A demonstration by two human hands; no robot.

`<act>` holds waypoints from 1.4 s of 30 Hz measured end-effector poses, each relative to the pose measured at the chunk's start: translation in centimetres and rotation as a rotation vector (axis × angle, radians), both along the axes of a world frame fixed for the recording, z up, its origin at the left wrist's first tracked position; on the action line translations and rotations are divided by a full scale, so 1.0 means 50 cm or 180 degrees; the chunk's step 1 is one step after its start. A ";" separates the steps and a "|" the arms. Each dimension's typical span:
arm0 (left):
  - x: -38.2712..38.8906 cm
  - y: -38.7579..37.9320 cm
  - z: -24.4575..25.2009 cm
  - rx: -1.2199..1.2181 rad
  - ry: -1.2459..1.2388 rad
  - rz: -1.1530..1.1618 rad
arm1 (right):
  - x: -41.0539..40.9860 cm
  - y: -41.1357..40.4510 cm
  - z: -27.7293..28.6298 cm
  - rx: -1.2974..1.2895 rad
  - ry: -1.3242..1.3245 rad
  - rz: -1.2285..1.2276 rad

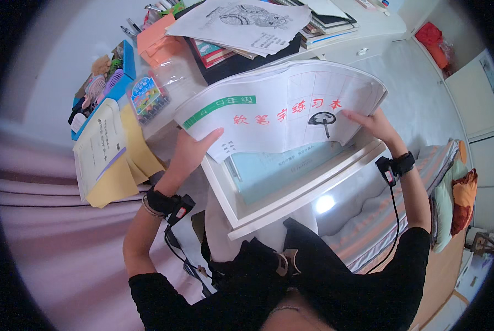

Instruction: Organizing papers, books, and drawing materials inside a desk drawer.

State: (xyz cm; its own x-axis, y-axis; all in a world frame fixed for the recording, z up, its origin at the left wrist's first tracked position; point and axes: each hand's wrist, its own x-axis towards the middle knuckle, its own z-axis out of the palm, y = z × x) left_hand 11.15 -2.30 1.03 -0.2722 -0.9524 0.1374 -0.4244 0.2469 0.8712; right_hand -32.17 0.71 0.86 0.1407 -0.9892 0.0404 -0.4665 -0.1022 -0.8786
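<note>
A white paper exercise book (pixel 272 120), its cover bearing red writing, a green band and a small ink drawing, is held spread between both hands. My left hand (pixel 195 149) grips its lower left edge with the thumb on the cover. At the right edge my right hand (pixel 373 124) holds it the same way; the fingers behind the book are hidden. Beneath the book a white drawer (pixel 272 221) stands pulled out. Inside lies a pale blue book or folder (pixel 272 173) with writing, partly covered by the exercise book.
On the desk lie stacked books under a sheet with an animal drawing (pixel 251 20), orange paper (pixel 160 43) and a clear case of crayons or markers (pixel 147 99). A blue box (pixel 128 62) holds brushes. Yellow papers (pixel 139 145) overhang at left. A bed (pixel 379 231) stands at right.
</note>
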 end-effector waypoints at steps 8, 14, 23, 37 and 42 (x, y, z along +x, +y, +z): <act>0.038 0.102 0.026 -0.0804 -0.0748 -0.1436 | -0.068 0.067 0.008 0.0532 0.0063 -0.0016; -0.004 0.183 0.041 -0.1097 -0.0899 -0.2058 | -0.102 0.079 0.088 0.0902 0.0012 0.1207; -0.010 0.216 0.028 -0.0537 -0.0272 -0.1916 | -0.073 0.029 0.364 0.1957 0.0697 0.1184; 0.001 0.234 -0.024 -0.0364 0.0070 -0.1983 | 0.322 -0.202 0.133 0.1514 0.2426 0.2805; -0.004 0.231 -0.048 -0.0308 0.0250 -0.2042 | 0.372 -0.268 -0.046 0.0526 0.2738 0.2612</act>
